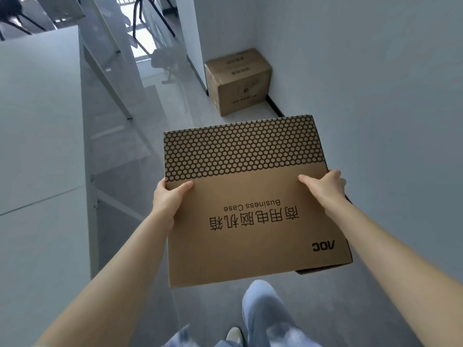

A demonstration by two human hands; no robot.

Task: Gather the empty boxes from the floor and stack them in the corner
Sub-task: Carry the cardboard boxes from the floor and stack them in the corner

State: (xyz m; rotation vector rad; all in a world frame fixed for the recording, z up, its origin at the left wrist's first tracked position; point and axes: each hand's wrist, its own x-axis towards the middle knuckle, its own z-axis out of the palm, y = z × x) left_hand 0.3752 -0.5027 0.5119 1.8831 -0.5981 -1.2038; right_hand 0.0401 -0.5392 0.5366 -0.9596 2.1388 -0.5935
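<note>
I carry a large flat brown cardboard box (250, 196) in front of me, above the floor. It has a black honeycomb band along its far part and upside-down print reading "Business Case". My left hand (167, 199) grips its left edge with the thumb on top. My right hand (325, 187) grips its right edge the same way. The fingers of both hands are hidden under the box. A smaller brown cardboard box (238, 78) stands on the floor ahead, in the corner where two white walls meet.
A white wall (375, 83) runs along my right with a dark skirting strip (274, 105). On my left stands a white table (40, 121) with slanted legs. Black chair legs (150, 16) show at the far top. Grey glossy floor (162, 101) lies between.
</note>
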